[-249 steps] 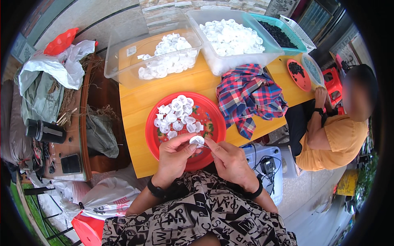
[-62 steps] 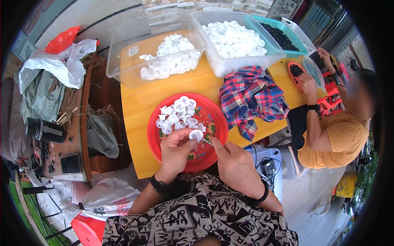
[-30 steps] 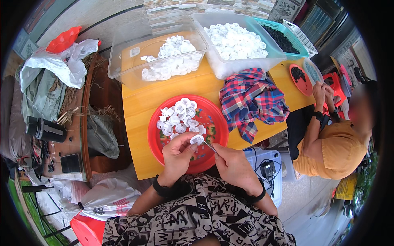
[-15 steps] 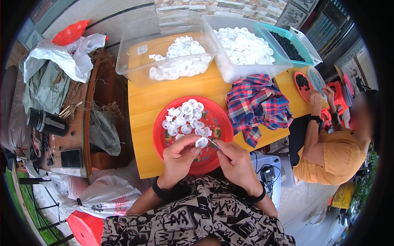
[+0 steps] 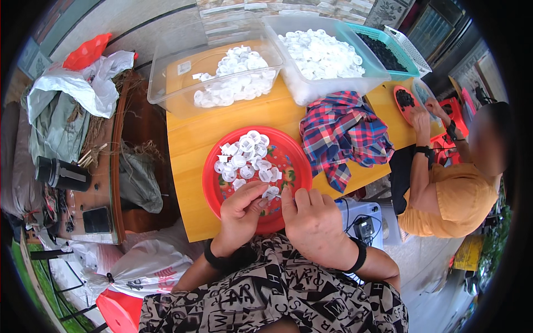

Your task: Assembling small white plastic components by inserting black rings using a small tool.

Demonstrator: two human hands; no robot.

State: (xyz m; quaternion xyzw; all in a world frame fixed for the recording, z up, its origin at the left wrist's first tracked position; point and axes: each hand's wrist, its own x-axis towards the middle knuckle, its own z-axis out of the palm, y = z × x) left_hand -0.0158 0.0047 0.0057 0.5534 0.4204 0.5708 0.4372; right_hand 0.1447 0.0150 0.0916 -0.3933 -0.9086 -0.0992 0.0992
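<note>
Between the thumb and fingers of my left hand (image 5: 240,213) is a small round white plastic part (image 5: 271,192), held over the near side of a red round tray (image 5: 300,161). My right hand (image 5: 321,226) is beside it, back of the hand up. Its fingers are curled, with the index finger and thumb side close to the part. Whatever lies inside this hand is hidden; the thin metal tool from the earlier frame does not show. A loose heap of similar white parts (image 5: 247,152) lies in the tray.
Behind stand a clear bin (image 5: 166,91) and a frosted bin (image 5: 305,91), both with white parts. A plaid cloth (image 5: 344,136) lies right of the tray. A teal basket (image 5: 408,72) holds black pieces. At the right, a person in an orange top (image 5: 452,194) works at another red tray (image 5: 401,105).
My right hand has turned over and its fingers have curled in; the thin metal tool is out of sight. My left hand still holds the white part. The view has shifted slightly.
</note>
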